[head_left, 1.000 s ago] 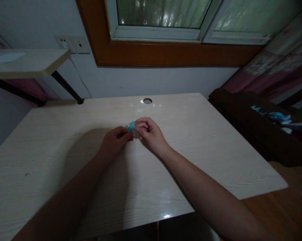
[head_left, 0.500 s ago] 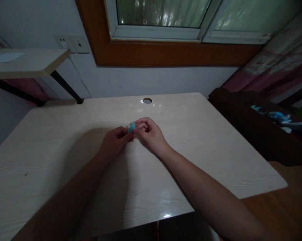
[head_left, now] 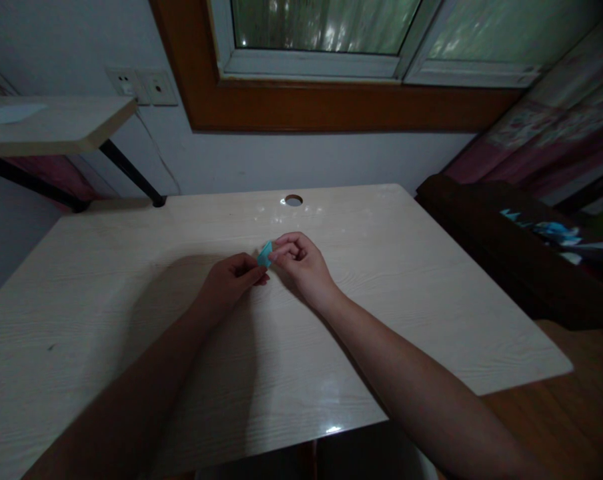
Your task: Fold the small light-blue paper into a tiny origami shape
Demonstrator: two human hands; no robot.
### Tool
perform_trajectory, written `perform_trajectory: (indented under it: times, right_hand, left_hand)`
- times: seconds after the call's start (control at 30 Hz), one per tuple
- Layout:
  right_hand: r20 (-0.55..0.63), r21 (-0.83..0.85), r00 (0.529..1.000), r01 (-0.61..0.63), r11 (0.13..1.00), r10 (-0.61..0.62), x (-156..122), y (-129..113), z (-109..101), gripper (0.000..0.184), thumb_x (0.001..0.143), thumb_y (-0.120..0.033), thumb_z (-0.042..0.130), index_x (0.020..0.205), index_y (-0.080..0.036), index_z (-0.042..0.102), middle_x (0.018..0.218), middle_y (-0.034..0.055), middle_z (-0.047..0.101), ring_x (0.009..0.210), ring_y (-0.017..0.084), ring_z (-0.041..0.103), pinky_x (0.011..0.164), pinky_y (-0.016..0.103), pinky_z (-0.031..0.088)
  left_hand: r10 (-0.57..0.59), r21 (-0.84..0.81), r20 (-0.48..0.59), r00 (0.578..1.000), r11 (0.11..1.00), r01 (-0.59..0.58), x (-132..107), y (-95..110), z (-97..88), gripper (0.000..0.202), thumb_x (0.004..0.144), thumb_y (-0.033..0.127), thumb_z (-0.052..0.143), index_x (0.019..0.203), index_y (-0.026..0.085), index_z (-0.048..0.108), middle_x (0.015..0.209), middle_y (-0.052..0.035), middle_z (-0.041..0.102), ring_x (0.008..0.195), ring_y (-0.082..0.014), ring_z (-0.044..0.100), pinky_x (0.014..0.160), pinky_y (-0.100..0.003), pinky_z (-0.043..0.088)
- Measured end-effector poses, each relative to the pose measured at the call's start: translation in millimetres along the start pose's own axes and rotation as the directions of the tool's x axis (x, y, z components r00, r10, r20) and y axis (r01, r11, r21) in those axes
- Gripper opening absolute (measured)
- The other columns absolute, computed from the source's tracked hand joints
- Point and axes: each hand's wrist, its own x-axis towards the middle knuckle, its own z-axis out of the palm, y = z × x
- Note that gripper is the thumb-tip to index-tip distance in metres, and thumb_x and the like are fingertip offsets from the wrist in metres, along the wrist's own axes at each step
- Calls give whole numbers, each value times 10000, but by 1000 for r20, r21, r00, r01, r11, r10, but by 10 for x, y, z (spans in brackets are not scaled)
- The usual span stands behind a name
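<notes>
Small turquoise angular piece point(head_left: 265, 254) (material too blurred to tell) sits between both hands over the pale wood-grained desk point(head_left: 406, 293). Left hand point(head_left: 227, 278): thumb and fingers pinch its lower end. Right hand point(head_left: 305, 268): fingertips grip its right side.

The dim tabletop point(head_left: 406, 287) carries a broad, soft shadow point(head_left: 154, 300) and small glare spots point(head_left: 333, 429).
</notes>
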Motion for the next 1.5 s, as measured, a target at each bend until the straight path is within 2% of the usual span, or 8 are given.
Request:
perform_trajectory:
  times: [0.4,0.67,0.77,0.9,1.03,1.3,1.5]
  right_hand:
    - [-68,23,998,14,1000,-12,9,-8,13,289,696,-265,794,901,-235,592,726,-34,667,672,124,597,689,288,475]
    - [-91,20,996,12,1000,-10,17,-25,5,272,701,-267,789,894,-235,599,734,-31,666,685,125,604,720,298,487]
    - [-92,15,996,16,1000,-14,12,-25,8,274,704,-267,786,902,-233,600,739,-31,669,689,125,606,728,301,491]
    - [-84,15,996,18,1000,-16,14,-22,10,287,697,-272,792,906,-237,598,745,-29,675,694,128,608,730,305,495]
    - [-66,51,998,16,999,-13,16,-21,8,297,696,-285,798,905,-240,593,754,-27,679,712,131,613,737,303,496]
    - [-26,61,999,-35,998,37,29,4,-13,343,696,-305,803,948,-235,581,737,-38,664,626,113,564,574,243,431]
    - [-19,59,1000,-12,998,14,30,12,-13,325,709,-299,797,947,-233,585,720,-43,660,622,109,567,592,246,442]
  left_hand:
    - [19,19,-7,1000,1000,-19,18,-21,-5,254,744,418,759,790,188,663,770,-38,744,730,-188,696,707,-312,540]
    - [56,110,8,998,992,-57,38,-77,-16,260,701,405,793,821,198,693,801,-32,731,730,-187,674,702,-311,527]
    - [51,67,15,999,996,-52,17,-22,-2,236,721,397,773,820,198,693,794,-32,733,732,-186,680,707,-310,534]
    - [15,-16,29,999,1000,-15,-18,61,8,227,819,409,674,825,184,703,795,-53,740,748,-189,692,749,-324,548]
    - [10,-56,23,1000,998,-8,-22,65,4,234,834,400,658,806,174,711,782,-56,741,725,-181,693,745,-318,554]
    - [8,-33,32,999,999,-7,-11,56,13,205,810,379,679,814,178,718,781,-49,749,721,-181,701,740,-319,568]
    - [9,-7,51,999,1000,-9,-9,61,2,227,821,388,665,812,166,714,790,-61,751,725,-181,701,735,-309,564]
